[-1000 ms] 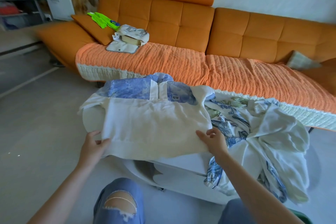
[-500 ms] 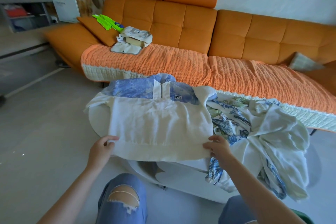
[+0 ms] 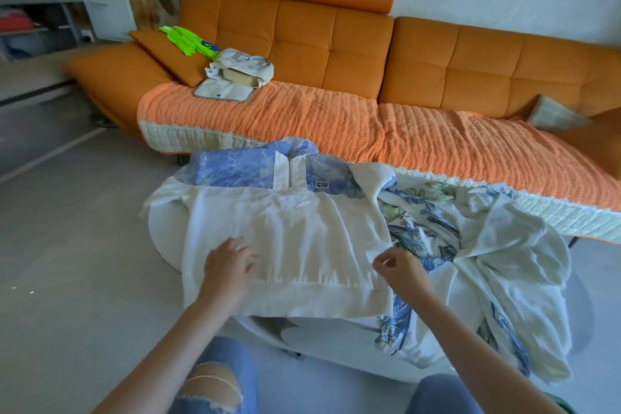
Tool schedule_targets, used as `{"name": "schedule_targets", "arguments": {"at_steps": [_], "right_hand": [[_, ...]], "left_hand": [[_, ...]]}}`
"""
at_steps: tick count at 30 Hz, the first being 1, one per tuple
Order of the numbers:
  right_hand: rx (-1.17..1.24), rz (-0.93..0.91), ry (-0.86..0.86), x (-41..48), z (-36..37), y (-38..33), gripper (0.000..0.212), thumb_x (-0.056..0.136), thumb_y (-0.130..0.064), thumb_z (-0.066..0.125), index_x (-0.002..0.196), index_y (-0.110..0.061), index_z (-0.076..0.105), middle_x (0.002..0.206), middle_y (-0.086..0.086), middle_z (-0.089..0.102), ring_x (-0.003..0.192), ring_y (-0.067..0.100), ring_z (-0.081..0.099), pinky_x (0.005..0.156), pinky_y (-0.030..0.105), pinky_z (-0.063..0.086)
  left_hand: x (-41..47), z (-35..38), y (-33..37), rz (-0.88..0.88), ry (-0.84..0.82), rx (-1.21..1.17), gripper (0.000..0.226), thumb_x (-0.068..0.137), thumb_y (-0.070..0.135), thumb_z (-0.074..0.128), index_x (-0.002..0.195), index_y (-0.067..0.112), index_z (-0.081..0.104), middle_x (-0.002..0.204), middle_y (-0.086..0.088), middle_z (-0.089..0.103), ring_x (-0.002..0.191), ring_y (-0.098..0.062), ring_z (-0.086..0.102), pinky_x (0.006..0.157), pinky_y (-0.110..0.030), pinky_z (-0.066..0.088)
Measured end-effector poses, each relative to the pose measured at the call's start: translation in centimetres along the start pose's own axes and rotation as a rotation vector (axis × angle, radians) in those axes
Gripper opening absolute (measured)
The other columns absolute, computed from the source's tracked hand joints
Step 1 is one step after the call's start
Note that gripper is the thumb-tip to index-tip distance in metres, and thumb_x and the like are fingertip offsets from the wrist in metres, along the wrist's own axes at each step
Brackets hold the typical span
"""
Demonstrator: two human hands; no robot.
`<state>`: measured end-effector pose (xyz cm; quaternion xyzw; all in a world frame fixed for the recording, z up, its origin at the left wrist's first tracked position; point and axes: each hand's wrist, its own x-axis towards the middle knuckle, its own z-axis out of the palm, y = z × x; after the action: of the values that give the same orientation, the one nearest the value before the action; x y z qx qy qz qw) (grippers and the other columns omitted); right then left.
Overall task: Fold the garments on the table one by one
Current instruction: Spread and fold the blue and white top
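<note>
Crumpled floral garment pile (image 3: 470,245) touching white pullover (image 3: 285,232), orange sofa (image 3: 369,54) behind.

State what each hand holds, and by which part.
Nothing is gripped: the left hand lies flat on the white pullover, and the right hand hovers, loosely curled, at its right edge.
</note>
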<state>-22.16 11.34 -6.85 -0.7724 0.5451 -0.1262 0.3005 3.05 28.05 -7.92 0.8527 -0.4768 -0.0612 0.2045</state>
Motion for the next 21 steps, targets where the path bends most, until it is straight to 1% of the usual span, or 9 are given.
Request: {"name": "schedule_targets", "arguments": {"at_steps": [4,7,10,11,13,14,16,18,21], "right_hand": [[0.247,0.033,-0.015,3.4,-1.4,-1.1,0.016,0.088,-0.014,0.057,0.089,0.000,0.066,0.085,0.022,0.067,0.065,0.022,0.056,0.063,0.037,0.053],[0.252,0.024,0.087,7.1,-2.6,-1.4,0.027,0.087,-0.012,0.054,0.089,0.014,0.060,0.070,0.027,0.056,0.060,0.021,0.047,0.057,0.032,0.039],[0.209,0.037,0.134,11.5,-3.9,-2.0,0.025,0.090,-0.023,0.056,0.083,0.001,0.060,0.068,0.021,0.054,0.056,0.021,0.045,0.057,0.027,0.033],[0.207,0.056,0.149,12.9,-4.2,-2.1,0.023,0.090,-0.029,0.057,0.095,-0.007,0.062,0.074,0.015,0.059,0.056,0.020,0.048,0.055,0.027,0.036],[0.211,0.109,0.170,15.6,-4.5,-2.3,0.050,0.088,-0.040,0.059,0.120,-0.001,0.055,0.096,0.014,0.063,0.065,0.020,0.054,0.055,0.028,0.040],[0.186,0.136,0.158,16.6,-4.3,-2.2,0.062,0.085,-0.048,0.060,0.125,-0.001,0.050,0.103,0.012,0.062,0.072,0.022,0.057,0.056,0.028,0.041],[0.083,0.148,0.123,18.2,-3.0,-2.0,0.071,0.077,-0.058,0.064,0.124,-0.008,0.046,0.107,0.006,0.060,0.088,0.025,0.061,0.063,0.031,0.046],[-0.003,0.120,0.110,19.1,-1.1,-1.6,0.059,0.080,-0.047,0.066,0.123,-0.013,0.045,0.108,0.004,0.061,0.096,0.026,0.061,0.067,0.032,0.044],[-0.151,0.113,0.270,19.4,-0.7,-1.6,0.027,0.089,-0.019,0.051,0.116,-0.013,0.051,0.095,0.005,0.061,0.081,0.026,0.059,0.065,0.031,0.047]], "left_hand": [[3.1,2.5,6.2,0.172,-0.127,-0.061,0.036,0.099,0.025,0.042,0.134,0.026,0.048,0.154,0.003,0.025,0.144,-0.013,0.013,0.115,-0.036,0.005],[6.0,5.3,9.4,0.271,-0.253,0.021,0.045,0.102,0.033,0.031,0.146,0.030,0.028,0.158,0.004,0.007,0.146,-0.014,-0.001,0.115,-0.042,-0.005],[8.8,8.4,11.4,0.296,-0.251,0.103,0.051,0.100,0.041,0.027,0.149,0.031,0.014,0.159,0.004,0.000,0.146,-0.014,-0.004,0.114,-0.047,-0.004],[9.4,9.5,11.7,0.285,-0.256,0.138,0.054,0.099,0.047,0.024,0.149,0.032,0.010,0.159,0.003,-0.003,0.146,-0.015,-0.006,0.114,-0.049,-0.003],[9.7,11.4,11.8,0.287,-0.267,0.233,0.066,0.091,0.063,0.003,0.149,0.033,0.003,0.158,0.001,-0.009,0.146,-0.019,-0.007,0.112,-0.055,0.000],[9.6,12.1,11.7,0.302,-0.244,0.259,0.076,0.084,0.067,-0.010,0.149,0.033,0.005,0.158,-0.001,-0.006,0.146,-0.022,-0.001,0.111,-0.058,0.004],[9.4,12.8,11.4,0.266,-0.260,0.256,0.080,0.087,0.064,-0.013,0.145,0.029,0.029,0.153,-0.006,0.026,0.138,-0.027,0.033,0.104,-0.062,0.027],[9.5,13.4,11.0,0.239,-0.260,0.181,0.070,0.094,0.061,0.001,0.139,0.025,0.040,0.139,-0.008,0.050,0.123,-0.025,0.053,0.094,-0.057,0.044],[10.3,13.3,9.8,0.195,-0.232,0.154,0.074,0.094,0.063,0.005,0.135,0.021,0.049,0.132,-0.009,0.057,0.117,-0.026,0.058,0.095,-0.050,0.044]]}}
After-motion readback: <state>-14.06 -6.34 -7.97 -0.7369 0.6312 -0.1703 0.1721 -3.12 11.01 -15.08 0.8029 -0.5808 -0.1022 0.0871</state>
